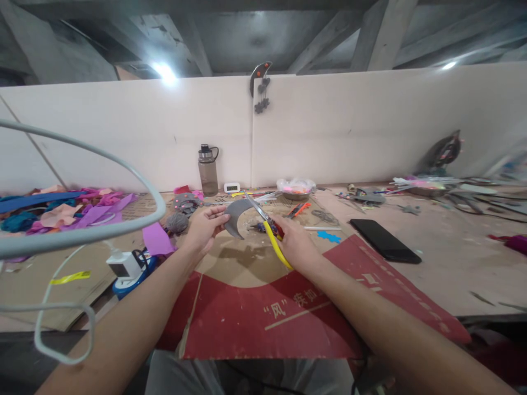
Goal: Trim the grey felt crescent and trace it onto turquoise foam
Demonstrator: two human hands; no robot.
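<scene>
L hand (pixel 205 227) in pinch on gray crescent (pixel 233 221), R hand (pixel 300 241) round scissors (pixel 270 235); cardbd (pixel 234 323) below, concrete ceiling (pixel 255 35).

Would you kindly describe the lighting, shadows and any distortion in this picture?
Head view: a bright light glares at upper left; the grey crescent and scissors look reasonably clear; soft shadow darkens the cardboard below; wide-angle distortion seems to stretch the forearms; right edge smeared.

My left hand (pixel 205 227) and right hand (pixel 297 242) are bare, as are the forearms (pixel 138 310) running back from my grip; below it, I wear pale grey trousers (pixel 183 376).
</scene>
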